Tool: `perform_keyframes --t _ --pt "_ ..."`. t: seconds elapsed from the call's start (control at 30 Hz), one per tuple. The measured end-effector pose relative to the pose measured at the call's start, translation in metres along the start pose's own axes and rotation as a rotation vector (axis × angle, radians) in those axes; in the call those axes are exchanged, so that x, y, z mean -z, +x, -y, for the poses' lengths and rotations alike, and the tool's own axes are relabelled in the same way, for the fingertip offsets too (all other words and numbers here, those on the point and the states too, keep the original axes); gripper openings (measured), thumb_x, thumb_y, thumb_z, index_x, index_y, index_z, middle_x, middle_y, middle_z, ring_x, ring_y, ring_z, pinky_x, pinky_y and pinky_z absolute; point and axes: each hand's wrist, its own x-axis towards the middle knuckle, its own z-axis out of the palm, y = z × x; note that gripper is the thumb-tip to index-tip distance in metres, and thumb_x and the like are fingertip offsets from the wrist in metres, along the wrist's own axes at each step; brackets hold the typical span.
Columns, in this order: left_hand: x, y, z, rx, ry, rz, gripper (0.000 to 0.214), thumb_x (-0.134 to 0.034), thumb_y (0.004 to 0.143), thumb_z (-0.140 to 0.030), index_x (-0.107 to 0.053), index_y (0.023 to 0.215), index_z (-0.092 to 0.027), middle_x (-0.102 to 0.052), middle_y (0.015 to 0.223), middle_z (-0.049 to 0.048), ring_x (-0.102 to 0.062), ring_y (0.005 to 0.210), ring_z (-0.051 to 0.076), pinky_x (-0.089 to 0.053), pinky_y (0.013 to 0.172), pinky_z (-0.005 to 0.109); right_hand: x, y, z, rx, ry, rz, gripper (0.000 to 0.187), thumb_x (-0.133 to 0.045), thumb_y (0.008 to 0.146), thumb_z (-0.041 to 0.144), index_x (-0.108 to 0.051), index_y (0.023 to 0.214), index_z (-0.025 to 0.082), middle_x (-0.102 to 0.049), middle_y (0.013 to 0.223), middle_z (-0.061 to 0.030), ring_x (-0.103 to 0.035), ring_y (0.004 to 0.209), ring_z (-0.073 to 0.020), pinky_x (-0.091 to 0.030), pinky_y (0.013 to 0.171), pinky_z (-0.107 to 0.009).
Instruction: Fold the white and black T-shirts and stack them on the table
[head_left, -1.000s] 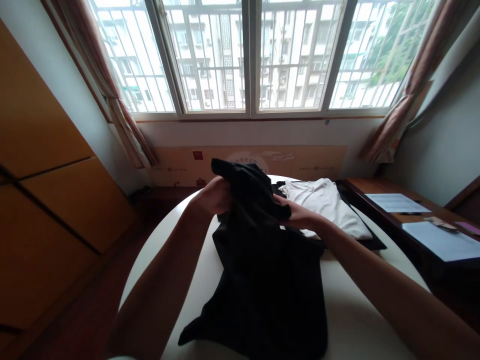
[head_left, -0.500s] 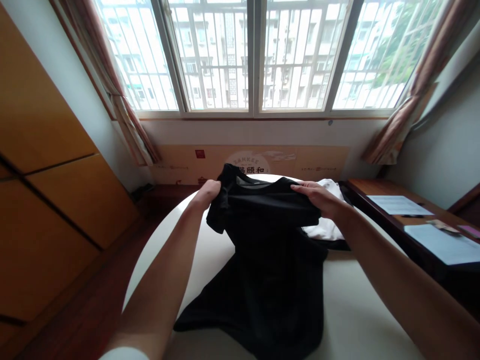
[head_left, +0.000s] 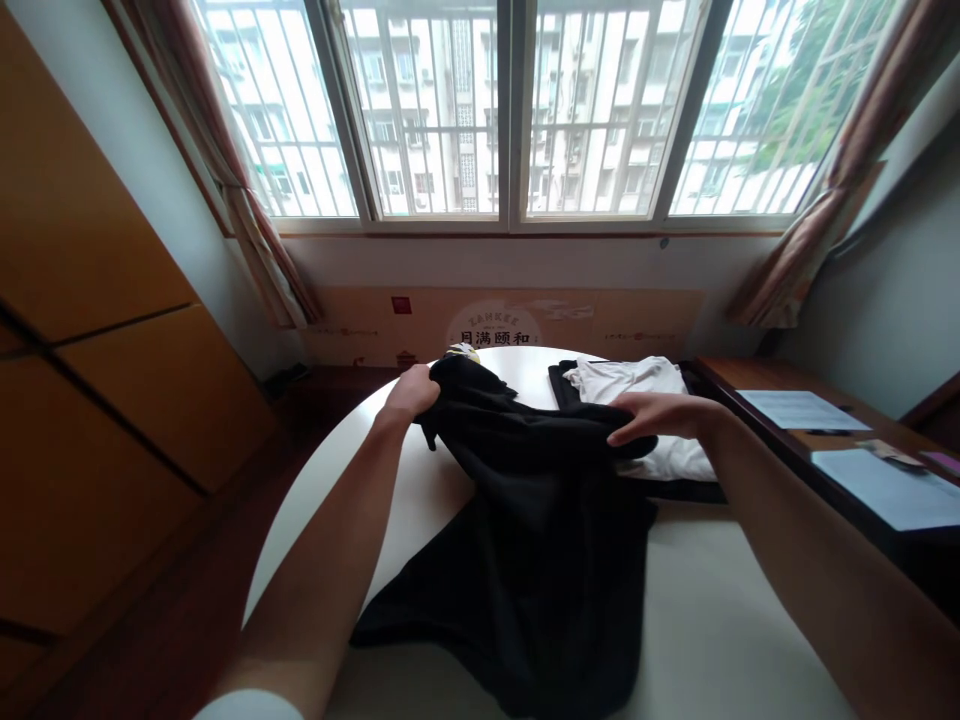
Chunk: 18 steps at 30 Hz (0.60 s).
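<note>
A black T-shirt (head_left: 555,560) lies partly spread on the round white table (head_left: 720,600), its lower part towards me and its upper part lifted and rumpled. My left hand (head_left: 416,392) is closed on the fabric at the upper left of the shirt. My right hand (head_left: 652,412) grips the upper right part, fingers and thumb against the cloth. The neckline that showed earlier is now mostly folded out of sight. Close behind my right hand lies a white garment (head_left: 637,376) on top of dark cloth.
A small yellow-and-white item (head_left: 463,352) stands at the table's far edge, partly hidden by the shirt. To the right is a wooden desk (head_left: 720,375) with paper sheets (head_left: 889,487). A barred window (head_left: 592,110) and a printed board (head_left: 637,318) are ahead, a wooden cabinet (head_left: 90,420) left.
The shirt's upper part has dropped lower and flattened, and its neck opening no longer shows. My right hand has moved slightly down and right. More of the white garment is visible.
</note>
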Motion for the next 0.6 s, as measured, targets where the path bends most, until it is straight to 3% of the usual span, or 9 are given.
perform_keyframes --t 0.07,0.17,0.3,0.47,0.6 --pt "0.009 0.005 -0.001 0.041 0.137 -0.039 0.029 -0.062 0.08 -0.01 -0.071 0.107 -0.015 -0.077 0.109 0.0197 -0.073 0.107 0.038 -0.054 0.091 0.041 0.003 -0.001 -0.001 0.011 -0.016 -0.007 0.039 -0.099 0.063 0.037 -0.083 0.092 0.016 -0.08 0.087 -0.0058 -0.074 0.079 -0.0237 -0.06 0.069 -0.031" --pt "0.023 0.009 -0.001 0.08 0.216 -0.153 0.04 -0.057 0.088 -0.012 -0.064 0.127 -0.018 -0.074 0.12 0.022 -0.071 0.112 0.04 -0.052 0.093 0.046 0.008 -0.011 0.005 0.142 0.1 -0.068 0.045 -0.095 0.068 0.037 -0.082 0.106 0.017 -0.081 0.102 -0.0082 -0.076 0.091 -0.0263 -0.061 0.08 -0.034" --pt "0.031 0.01 0.003 0.116 0.238 -0.207 0.037 -0.051 0.095 -0.016 -0.061 0.131 -0.019 -0.074 0.119 0.0213 -0.071 0.111 0.041 -0.051 0.09 0.046 0.013 -0.037 0.013 0.247 0.291 -0.321 0.053 -0.09 0.07 0.036 -0.078 0.119 0.023 -0.081 0.107 -0.0059 -0.076 0.092 -0.0282 -0.061 0.08 -0.036" --pt "0.016 0.008 0.006 0.046 0.263 -0.278 0.03 -0.049 0.103 -0.025 -0.062 0.129 -0.018 -0.072 0.123 0.0201 -0.069 0.116 0.038 -0.052 0.095 0.045 0.018 -0.048 0.002 0.319 0.412 -0.617 0.045 -0.082 0.068 0.039 -0.077 0.111 0.026 -0.081 0.097 -0.0056 -0.076 0.085 -0.0313 -0.058 0.07 -0.037" --pt "-0.005 0.007 0.01 0.076 0.403 -0.229 0.035 -0.058 0.099 -0.031 -0.063 0.127 -0.011 -0.065 0.134 0.027 -0.061 0.129 0.042 -0.048 0.106 0.049 0.026 -0.027 -0.008 0.314 0.48 -0.625 0.033 -0.08 0.074 0.04 -0.075 0.104 0.026 -0.08 0.095 -0.0062 -0.077 0.085 -0.0301 -0.058 0.07 -0.036"
